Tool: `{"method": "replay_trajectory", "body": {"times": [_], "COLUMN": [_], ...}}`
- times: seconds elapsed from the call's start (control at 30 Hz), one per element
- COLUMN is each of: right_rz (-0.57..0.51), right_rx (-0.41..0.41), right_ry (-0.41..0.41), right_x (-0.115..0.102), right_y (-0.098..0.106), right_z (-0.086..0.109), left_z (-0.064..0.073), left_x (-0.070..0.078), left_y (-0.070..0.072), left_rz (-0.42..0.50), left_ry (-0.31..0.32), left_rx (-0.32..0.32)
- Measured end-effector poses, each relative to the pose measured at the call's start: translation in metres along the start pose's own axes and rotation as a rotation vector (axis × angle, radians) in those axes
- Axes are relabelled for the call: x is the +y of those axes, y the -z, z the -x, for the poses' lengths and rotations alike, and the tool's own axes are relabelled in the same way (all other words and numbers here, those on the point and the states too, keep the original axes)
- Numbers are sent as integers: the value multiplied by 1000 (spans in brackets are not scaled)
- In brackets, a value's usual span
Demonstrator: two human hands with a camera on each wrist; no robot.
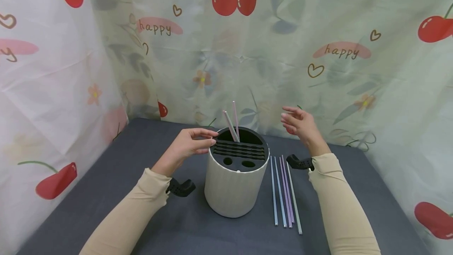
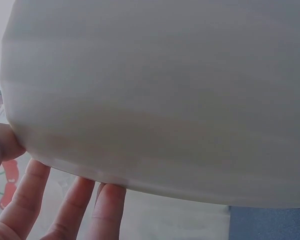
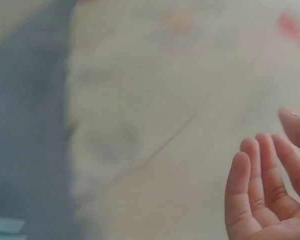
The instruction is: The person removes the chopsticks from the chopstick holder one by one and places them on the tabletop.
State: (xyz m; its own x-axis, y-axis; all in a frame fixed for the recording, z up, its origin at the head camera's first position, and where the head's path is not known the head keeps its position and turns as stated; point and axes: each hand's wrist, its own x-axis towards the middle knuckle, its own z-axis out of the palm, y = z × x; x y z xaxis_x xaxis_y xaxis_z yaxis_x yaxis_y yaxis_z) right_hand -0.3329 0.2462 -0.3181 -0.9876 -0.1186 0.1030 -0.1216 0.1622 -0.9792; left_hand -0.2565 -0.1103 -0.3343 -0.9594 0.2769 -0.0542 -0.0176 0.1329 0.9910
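Note:
A round white utensil holder (image 1: 233,192) with a black slotted top (image 1: 244,150) stands on the dark table. Two or three thin metallic sticks (image 1: 236,119), pink and pale silver, lean in its large rear opening; whether they are chopsticks or straws I cannot tell. My left hand (image 1: 187,145) touches the holder's left side at the rim, fingers fairly straight. Its fingertips (image 2: 110,195) rest against the white wall (image 2: 155,100) in the left wrist view. My right hand (image 1: 301,127) is raised behind and right of the holder. In the right wrist view its fingers (image 3: 262,175) are extended, holding nothing.
Several more thin sticks (image 1: 283,192), blue, purple and pale silver, lie side by side to the holder's right. Dark grey cloth (image 1: 170,223) covers the table. Cherry-patterned curtains (image 1: 240,58) hang behind it and at both sides.

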Motion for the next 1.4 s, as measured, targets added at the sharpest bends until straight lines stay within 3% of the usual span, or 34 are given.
{"method": "replay_trajectory", "body": {"times": [0.13,0.23,0.37,0.57,0.87,1.13,1.3,1.4], "right_rz": [-163,-224,-202,-30,104,153,113,-12], "right_rx": [-29,-95,-189,-275,-368,-387,-353,-300], "right_ry": [169,244,251,192,78,48,102,196], "right_x": [-44,-64,-75,-77,-80,-81,-91,-106], "right_y": [-26,-48,-74,-96,-104,-108,-99,-83], "right_z": [13,22,29,29,27,28,33,37], "left_z": [0,0,-1,-2,-2,-2,-1,0], "left_x": [0,-1,-2,-1,0,-1,-2,-1], "left_y": [0,1,2,1,1,1,1,0], "left_rz": [-3,-8,-22,-25,-27,-19,-15,-13], "left_ry": [-8,-20,-29,-19,-24,-17,-15,-24], "left_rx": [-1,1,8,13,14,9,3,6]}}
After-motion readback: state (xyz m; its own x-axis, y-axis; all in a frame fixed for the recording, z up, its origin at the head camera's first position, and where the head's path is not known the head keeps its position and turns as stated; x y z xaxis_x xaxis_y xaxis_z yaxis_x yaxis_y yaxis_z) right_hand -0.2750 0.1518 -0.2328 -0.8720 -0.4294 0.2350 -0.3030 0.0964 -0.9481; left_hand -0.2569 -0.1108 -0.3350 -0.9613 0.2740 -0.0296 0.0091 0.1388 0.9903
